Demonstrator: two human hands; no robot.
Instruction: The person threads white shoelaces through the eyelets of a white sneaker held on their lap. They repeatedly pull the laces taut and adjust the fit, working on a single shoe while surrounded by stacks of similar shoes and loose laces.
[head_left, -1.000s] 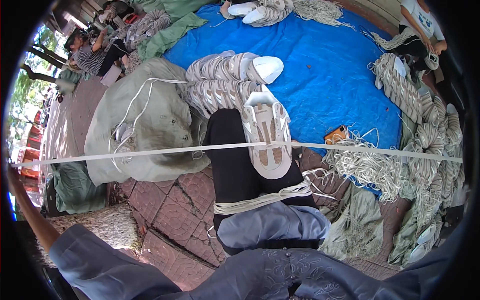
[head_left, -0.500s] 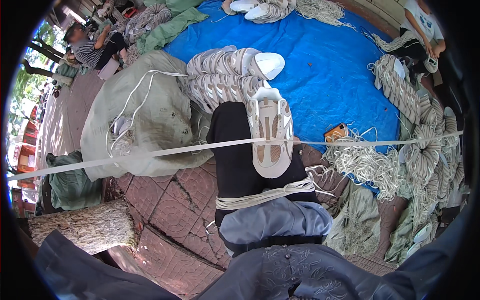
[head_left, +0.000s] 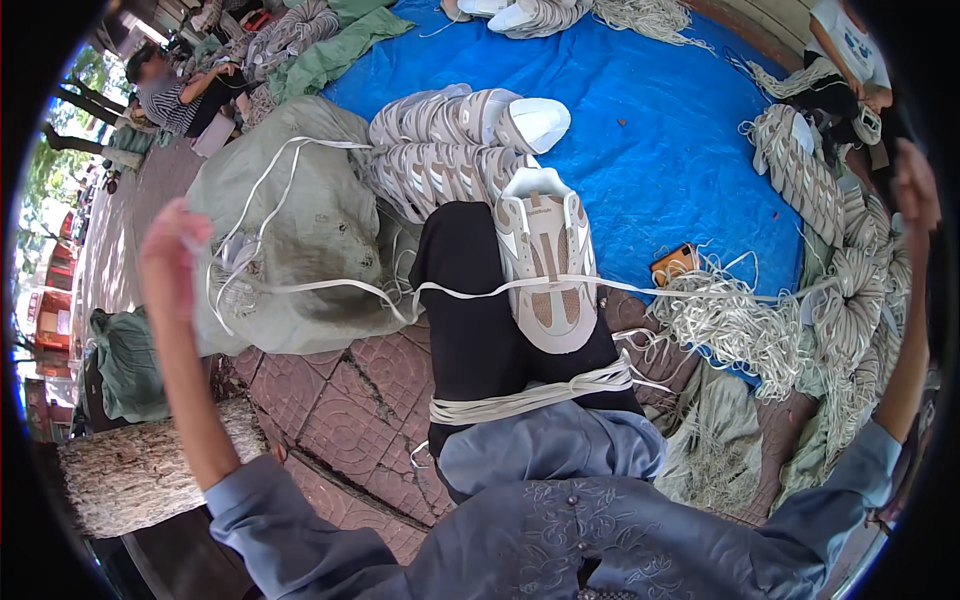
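A beige, brown and white sneaker upper (head_left: 548, 245) lies over my thighs, toe toward me, without a visible sole. Across its lacing area runs a flat white shoelace (head_left: 470, 295), drooping in a wavy line to both sides. My left hand (head_left: 178, 240), raised at the left, is blurred, its fingers drawn together at the lace's left stretch. Far out on the right, my right hand (head_left: 915, 190) is raised too, fingers closed at the other end of the lace; blur hides the exact grip. A bundle of white laces (head_left: 530, 395) is tied across my lap.
Stacked sneaker uppers (head_left: 445, 150) sit beyond my knees on a blue tarp (head_left: 660, 130). A grey-green sack (head_left: 310, 230) is at left. Tangled laces (head_left: 740, 325), an orange box (head_left: 675, 264) and more uppers (head_left: 860, 280) lie at right. Two people sit farther off.
Both my hands and forearms have come into view from the sides. The lace, straight and taut before, now hangs slack and lower over the upper.
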